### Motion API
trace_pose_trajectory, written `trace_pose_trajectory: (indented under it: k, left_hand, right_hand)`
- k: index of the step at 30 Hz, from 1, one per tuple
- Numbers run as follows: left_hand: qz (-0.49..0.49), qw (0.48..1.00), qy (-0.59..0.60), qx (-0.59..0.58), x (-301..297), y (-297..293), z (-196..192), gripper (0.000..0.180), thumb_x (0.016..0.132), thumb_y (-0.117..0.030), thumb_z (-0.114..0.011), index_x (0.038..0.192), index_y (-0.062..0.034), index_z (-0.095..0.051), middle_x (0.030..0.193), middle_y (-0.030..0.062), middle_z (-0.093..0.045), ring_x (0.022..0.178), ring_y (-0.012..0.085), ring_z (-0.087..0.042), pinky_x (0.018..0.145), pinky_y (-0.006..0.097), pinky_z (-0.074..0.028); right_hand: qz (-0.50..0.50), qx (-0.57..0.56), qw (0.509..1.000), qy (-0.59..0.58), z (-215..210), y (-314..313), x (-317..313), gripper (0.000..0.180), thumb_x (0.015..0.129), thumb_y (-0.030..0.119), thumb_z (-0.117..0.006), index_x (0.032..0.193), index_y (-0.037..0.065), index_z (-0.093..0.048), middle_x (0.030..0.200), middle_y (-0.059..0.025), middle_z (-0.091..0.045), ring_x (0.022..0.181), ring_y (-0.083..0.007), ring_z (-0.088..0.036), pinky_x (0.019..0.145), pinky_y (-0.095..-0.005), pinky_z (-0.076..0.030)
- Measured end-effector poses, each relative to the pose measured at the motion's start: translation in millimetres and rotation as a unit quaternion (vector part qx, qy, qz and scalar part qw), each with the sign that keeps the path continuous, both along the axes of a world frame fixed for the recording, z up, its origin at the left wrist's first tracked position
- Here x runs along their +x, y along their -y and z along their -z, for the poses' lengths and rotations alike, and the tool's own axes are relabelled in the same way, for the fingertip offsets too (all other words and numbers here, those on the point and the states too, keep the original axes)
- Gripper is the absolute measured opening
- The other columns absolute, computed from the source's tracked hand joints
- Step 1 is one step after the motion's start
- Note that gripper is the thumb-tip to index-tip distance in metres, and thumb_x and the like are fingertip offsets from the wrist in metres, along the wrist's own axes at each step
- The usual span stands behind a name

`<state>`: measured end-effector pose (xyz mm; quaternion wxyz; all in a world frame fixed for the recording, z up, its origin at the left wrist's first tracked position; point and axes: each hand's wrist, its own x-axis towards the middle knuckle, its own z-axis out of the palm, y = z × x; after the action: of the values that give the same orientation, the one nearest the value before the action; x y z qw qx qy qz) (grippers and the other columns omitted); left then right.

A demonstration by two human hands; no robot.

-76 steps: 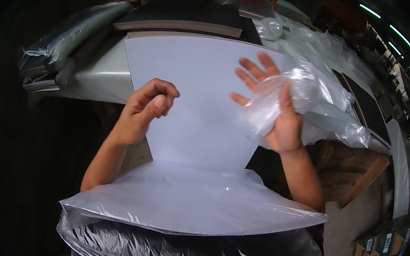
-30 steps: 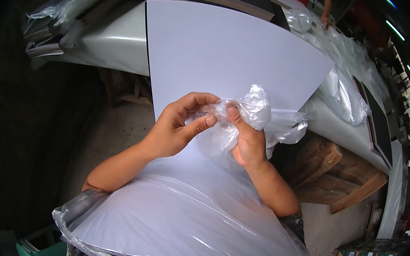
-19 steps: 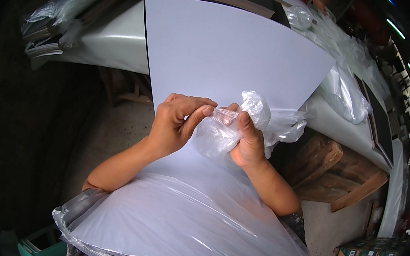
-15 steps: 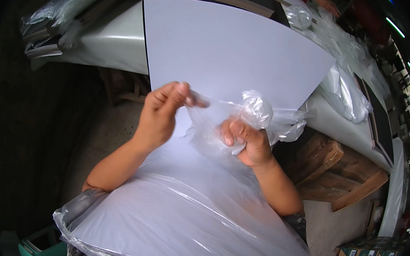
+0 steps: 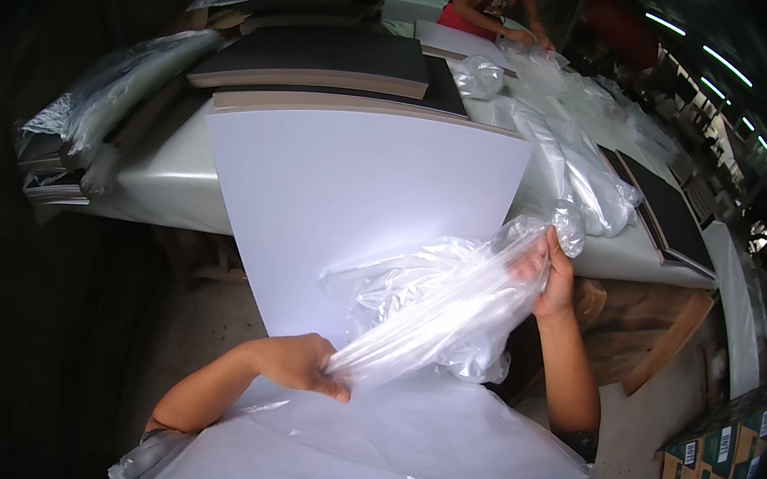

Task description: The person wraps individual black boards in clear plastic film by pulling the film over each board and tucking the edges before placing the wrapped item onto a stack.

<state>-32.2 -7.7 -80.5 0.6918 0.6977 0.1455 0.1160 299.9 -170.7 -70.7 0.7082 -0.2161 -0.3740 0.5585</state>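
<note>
Left hand's grip (image 5: 302, 362) is clamped on one end of some clear plastic film (image 5: 446, 310), right hand's grip (image 5: 553, 282) has the other end, so it's pulled diagonally over a big white sheet (image 5: 353, 172) that sticks out past the tabletop's (image 5: 183, 165) near edge. Black boards (image 5: 318, 53) are stacked behind that, and a person in red (image 5: 490, 0) is over at the far edge.

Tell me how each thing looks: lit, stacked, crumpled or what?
Clear plastic film: crumpled, stretched taut
Left hand: closed on the film
Right hand: closed on the film
White sheet: smooth, partly hidden by the film
Dark boards: stacked
Cartons: stacked
Ceiling lights: lit
</note>
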Motion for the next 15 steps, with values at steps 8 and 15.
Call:
trace_pose_trajectory:
  k: [8,15]
  left_hand:
    - [0.064,0.985,0.114,-0.111,-19,-23,15,0.030,0.083,-0.034,-0.055,0.088,-0.0048,-0.059,0.072,0.0067,-0.059,0.066,0.0136,-0.054,0.059,0.027,-0.044]
    - [-0.134,0.910,0.335,-0.206,-33,-23,8,0.022,0.088,-0.021,-0.049,0.097,-0.0033,-0.056,0.072,0.0040,-0.059,0.070,0.0144,-0.056,0.065,0.027,-0.048]
  right_hand:
    - [0.165,-0.107,0.976,0.097,19,27,-2,0.029,0.084,0.011,-0.050,0.111,0.003,-0.049,0.097,-0.0099,-0.059,0.084,-0.0207,-0.058,0.082,-0.0356,-0.045]
    - [0.002,-0.117,0.810,0.575,-3,32,-1,0.042,0.075,0.008,-0.064,0.113,0.001,-0.048,0.090,-0.0076,-0.059,0.083,-0.0157,-0.057,0.077,-0.0268,-0.043]
